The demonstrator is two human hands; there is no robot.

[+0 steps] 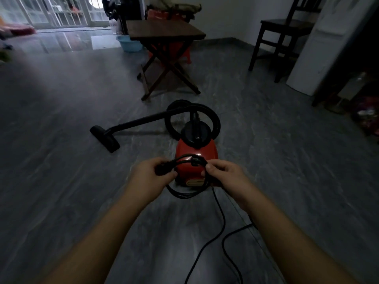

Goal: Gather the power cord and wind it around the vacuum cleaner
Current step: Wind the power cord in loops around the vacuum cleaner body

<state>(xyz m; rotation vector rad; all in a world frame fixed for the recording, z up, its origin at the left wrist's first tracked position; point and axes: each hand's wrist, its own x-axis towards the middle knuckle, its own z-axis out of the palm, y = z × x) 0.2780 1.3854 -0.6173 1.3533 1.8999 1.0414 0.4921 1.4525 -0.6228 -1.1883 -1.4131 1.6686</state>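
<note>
- Two bare hands reach forward at mid-frame, low over the floor, with one coil of black power cord (182,196) held between them.
- Left hand (150,177) has its fingers curled round a thick dark lump at the coil's left side; this is probably the plug (164,171), though the dim light makes it hard to be sure.
- Right hand (226,176) pinches the coil's right side between thumb and curled fingers.
- Several round loops of smooth, rubbery cord hang below the hands; the exact number cannot be made out.
- One loose strand drops from the coil and snakes in curves along the floor between the forearms.
- One vacuum cleaner (196,150) sits on the floor just behind the hands: a boxy, glossy red plastic body with a round black top.
- One black ribbed hose (217,119) arcs in a ring over the top and joins one straight black wand (143,120), which ends in one flat floor nozzle (106,139) to the left.
- Polished grey floor (61,160) with a pale marbled streak pattern.
- One folding wooden table (164,30) with crossed legs stands beyond the vacuum.
- One round light-blue plastic basin (129,43) sits beside it.
- One dark wooden chair (284,27) stands at the right.
</note>
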